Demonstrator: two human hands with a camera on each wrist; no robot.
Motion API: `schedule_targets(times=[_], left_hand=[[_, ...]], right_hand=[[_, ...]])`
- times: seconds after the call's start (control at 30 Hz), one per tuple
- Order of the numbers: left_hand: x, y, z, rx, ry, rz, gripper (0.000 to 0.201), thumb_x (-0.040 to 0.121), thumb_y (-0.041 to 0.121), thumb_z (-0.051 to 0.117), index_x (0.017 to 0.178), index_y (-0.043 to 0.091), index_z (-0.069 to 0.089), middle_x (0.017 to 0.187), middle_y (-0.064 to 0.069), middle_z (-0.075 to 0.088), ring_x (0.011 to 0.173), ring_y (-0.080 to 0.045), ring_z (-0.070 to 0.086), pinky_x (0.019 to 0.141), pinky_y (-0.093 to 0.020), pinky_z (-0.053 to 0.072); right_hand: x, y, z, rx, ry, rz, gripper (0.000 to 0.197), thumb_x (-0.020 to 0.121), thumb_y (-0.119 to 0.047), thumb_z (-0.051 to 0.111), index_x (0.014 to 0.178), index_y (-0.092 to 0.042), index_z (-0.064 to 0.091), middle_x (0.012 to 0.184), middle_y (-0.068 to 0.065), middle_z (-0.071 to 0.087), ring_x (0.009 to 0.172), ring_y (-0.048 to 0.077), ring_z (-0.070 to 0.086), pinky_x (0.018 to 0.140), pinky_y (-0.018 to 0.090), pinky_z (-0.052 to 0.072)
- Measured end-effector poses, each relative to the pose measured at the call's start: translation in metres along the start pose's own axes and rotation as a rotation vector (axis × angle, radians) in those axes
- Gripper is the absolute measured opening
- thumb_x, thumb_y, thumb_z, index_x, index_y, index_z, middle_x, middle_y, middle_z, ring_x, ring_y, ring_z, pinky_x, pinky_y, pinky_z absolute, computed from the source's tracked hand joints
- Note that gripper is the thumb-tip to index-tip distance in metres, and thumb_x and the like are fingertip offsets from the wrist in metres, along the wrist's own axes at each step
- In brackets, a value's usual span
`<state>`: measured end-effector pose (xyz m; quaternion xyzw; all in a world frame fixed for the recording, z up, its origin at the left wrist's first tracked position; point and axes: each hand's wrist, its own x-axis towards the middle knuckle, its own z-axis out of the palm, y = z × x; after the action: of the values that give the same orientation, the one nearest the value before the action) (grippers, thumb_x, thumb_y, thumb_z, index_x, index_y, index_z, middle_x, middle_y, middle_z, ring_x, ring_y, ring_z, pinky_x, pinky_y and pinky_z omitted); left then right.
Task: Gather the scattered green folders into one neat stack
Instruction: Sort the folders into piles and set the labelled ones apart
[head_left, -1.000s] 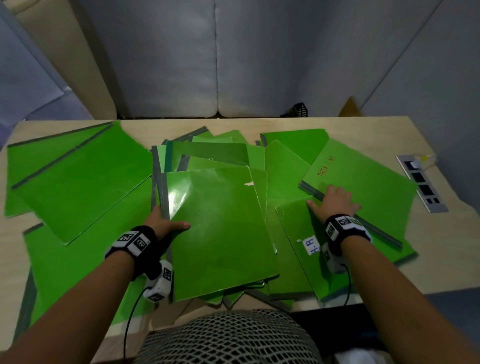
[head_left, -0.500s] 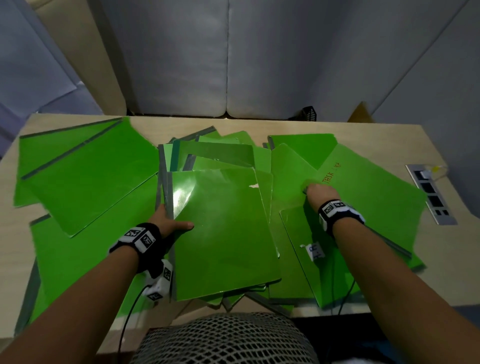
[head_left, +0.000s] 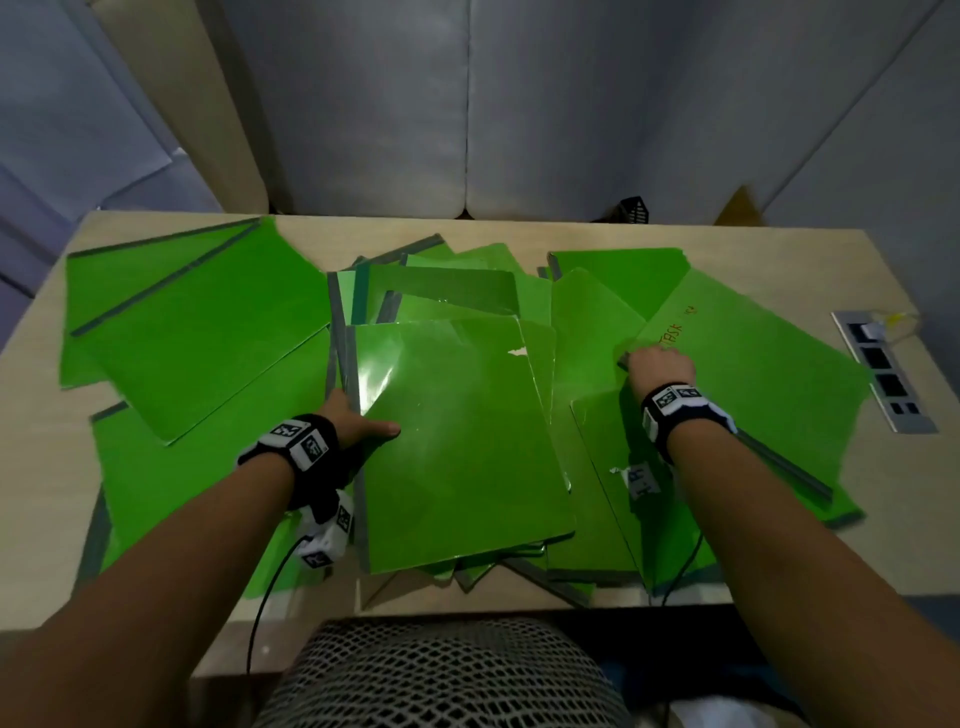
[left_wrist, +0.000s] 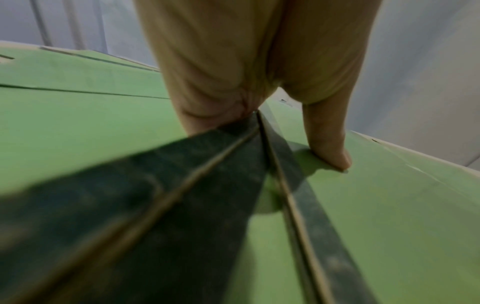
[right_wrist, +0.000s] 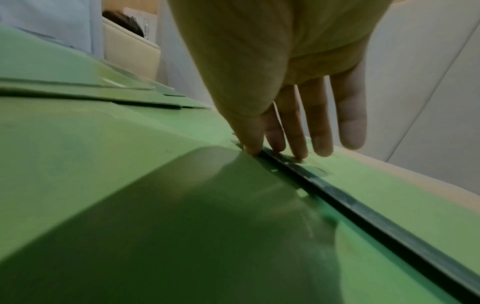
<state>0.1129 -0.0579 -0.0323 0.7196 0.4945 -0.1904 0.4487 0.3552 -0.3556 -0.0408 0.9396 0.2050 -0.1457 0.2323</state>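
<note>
Several green folders with dark spines lie overlapped across the wooden table (head_left: 914, 499). My left hand (head_left: 363, 423) grips the left spine edge of the top centre folder (head_left: 467, 441). Its thumb (left_wrist: 330, 148) lies on the cover (left_wrist: 389, 205) and its fingers go under the spine. My right hand (head_left: 657, 364) is at the near corner of the folder with red writing (head_left: 753, 374). In the right wrist view its fairly straight fingertips (right_wrist: 298, 152) touch that folder's dark spine (right_wrist: 363, 207), with the thumb beside the edge. More folders (head_left: 197, 332) fan out at the left.
A folder with a white label (head_left: 613, 457) lies under my right wrist. A grey socket panel (head_left: 883, 374) is set into the table's right side. A black basket (head_left: 634, 209) stands behind the far edge, before a grey padded wall. A mesh surface (head_left: 441, 675) fills the view below the front edge.
My right hand has slid left from lying flat on the written folder to its near corner, fingertips now on the spine. My left hand has kept its hold on the centre folder.
</note>
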Motion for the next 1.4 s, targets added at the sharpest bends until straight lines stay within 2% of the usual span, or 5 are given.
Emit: schedule_targets(times=[0.17, 0.5, 0.63, 0.9, 1.4], left_hand=[[-0.001, -0.001, 0.002, 0.006, 0.0, -0.018, 0.103, 0.072, 0.031, 0.081, 0.148, 0.009, 0.016, 0.14, -0.024, 0.043, 0.117, -0.041, 0.053, 0.089, -0.047, 0.051], [0.003, -0.01, 0.002, -0.011, 0.034, 0.092, 0.092, 0.072, 0.026, 0.082, 0.144, 0.004, 0.029, 0.135, -0.021, 0.05, 0.118, -0.037, 0.052, 0.086, -0.037, 0.045], [0.003, -0.011, 0.001, -0.002, 0.037, 0.12, 0.092, 0.069, 0.028, 0.083, 0.142, 0.003, 0.031, 0.132, -0.021, 0.052, 0.114, -0.037, 0.054, 0.085, -0.037, 0.047], [0.003, -0.014, 0.003, -0.029, 0.045, 0.125, 0.094, 0.07, 0.027, 0.083, 0.143, 0.002, 0.03, 0.137, -0.022, 0.048, 0.121, -0.038, 0.051, 0.096, -0.043, 0.046], [0.004, -0.016, 0.005, -0.032, 0.059, 0.13, 0.097, 0.067, 0.029, 0.084, 0.143, 0.003, 0.03, 0.14, -0.02, 0.047, 0.122, -0.038, 0.05, 0.1, -0.047, 0.045]], right_hand=[[-0.005, -0.006, -0.003, 0.008, 0.107, -0.069, 0.017, 0.097, -0.011, 0.048, 0.103, -0.005, 0.062, 0.083, 0.005, 0.057, 0.067, 0.019, 0.054, 0.054, 0.029, 0.047], [-0.115, -0.023, 0.008, 0.123, 0.004, -0.575, 0.028, 0.098, -0.032, 0.046, 0.116, -0.019, 0.063, 0.093, -0.001, 0.063, 0.083, 0.017, 0.059, 0.083, 0.024, 0.049], [-0.131, -0.012, 0.029, -0.013, -0.183, -0.443, 0.03, 0.089, -0.048, 0.055, 0.109, -0.027, 0.064, 0.099, -0.006, 0.065, 0.101, 0.017, 0.06, 0.107, 0.045, 0.036], [-0.129, -0.027, 0.035, 0.375, -0.126, 0.056, 0.108, 0.068, -0.089, 0.039, 0.143, -0.013, 0.03, 0.152, 0.016, 0.025, 0.136, 0.036, 0.034, 0.097, 0.053, 0.046], [-0.101, -0.03, 0.041, 0.439, -0.359, 0.158, 0.106, 0.072, -0.041, 0.079, 0.148, -0.007, 0.014, 0.148, 0.032, 0.023, 0.125, 0.044, 0.048, 0.103, 0.052, 0.044]])
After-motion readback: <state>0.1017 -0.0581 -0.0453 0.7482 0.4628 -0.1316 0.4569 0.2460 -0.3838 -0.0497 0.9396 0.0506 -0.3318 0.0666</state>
